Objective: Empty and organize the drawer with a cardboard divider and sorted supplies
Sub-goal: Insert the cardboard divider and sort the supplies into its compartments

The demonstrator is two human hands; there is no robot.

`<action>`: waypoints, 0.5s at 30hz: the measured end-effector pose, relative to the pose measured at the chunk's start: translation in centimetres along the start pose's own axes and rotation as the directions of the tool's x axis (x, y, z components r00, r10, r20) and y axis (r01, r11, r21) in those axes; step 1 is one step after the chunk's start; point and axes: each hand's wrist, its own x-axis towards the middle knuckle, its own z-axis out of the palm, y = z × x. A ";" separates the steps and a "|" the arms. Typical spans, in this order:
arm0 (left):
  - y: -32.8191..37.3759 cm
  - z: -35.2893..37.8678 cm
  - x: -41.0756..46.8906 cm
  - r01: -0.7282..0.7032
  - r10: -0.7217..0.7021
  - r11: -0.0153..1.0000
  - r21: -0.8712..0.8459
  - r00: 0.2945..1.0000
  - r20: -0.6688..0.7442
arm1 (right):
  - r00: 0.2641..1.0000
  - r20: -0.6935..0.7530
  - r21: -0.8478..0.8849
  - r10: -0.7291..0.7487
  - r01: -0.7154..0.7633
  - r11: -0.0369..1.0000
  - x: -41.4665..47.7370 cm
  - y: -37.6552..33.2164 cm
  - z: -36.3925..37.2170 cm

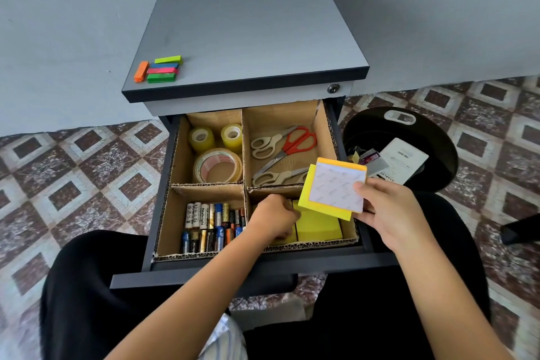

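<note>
Head view: a person sits before a grey pedestal cabinet (248,23), whose dark grey top drawer (263,269) stands open over the knees
Divider: a brown corrugated cardboard divider (243,155) lines the drawer and splits it into four compartments
Far left compartment: three rolls of clear tape (217,166)
Far right compartment: three pairs of scissors (280,152), one red-handled and two pale-handled
Near left compartment: mixed cylindrical batteries (210,222) lying in two rows
Near right compartment: square yellow sticky-note pads (318,226) lying flat on its floor
Left hand (273,219): knuckles up, reaching down onto the pads in the near right compartment; the fingertips are hidden, so I cannot tell whether it grips a pad or only pushes it
Right hand (388,213): thumb and fingers pinch a small stack of yellow and orange sticky-note pads (336,187), pale backing upward, held in the air over the same compartment
Not yet sorted: neon index-flag strips (159,69) on the cabinet top, near its left front corner
Beside the cabinet: a black round bin (438,137) holding discarded packaging
Step in hand: as I judge it, filling the sticky-note compartment
Next move: the held stack likely needs lowering flat beside or upon the lying pads, with the left hand out of its way; the flag strips would then want a place
</note>
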 end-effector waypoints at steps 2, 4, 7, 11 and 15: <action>0.6 -0.2 -0.5 0.032 -0.016 0.935 -0.353 0.999 0.048 | 1.000 0.019 -0.032 -0.009 0.010 0.999 -0.1 0.0 -0.1; 1.0 -0.9 -1.2 0.090 0.005 0.778 -0.622 0.989 0.149 | 0.999 0.040 -0.066 -0.009 0.012 0.998 -0.1 0.2 -0.1; 0.7 -1.8 -1.8 0.090 0.079 0.725 -0.683 0.974 0.211 | 0.998 0.056 -0.113 -0.005 0.011 0.994 -0.1 0.5 0.1; 0.3 -1.8 -2.1 0.106 0.009 0.789 -0.605 0.983 0.184 | 0.999 0.010 -0.151 -0.045 0.046 0.988 -0.2 0.6 0.4; 0.4 -1.3 -2.0 0.131 -0.027 0.802 -0.583 0.983 0.184 | 0.994 -0.074 -0.135 -0.075 0.064 0.989 -0.1 0.7 0.4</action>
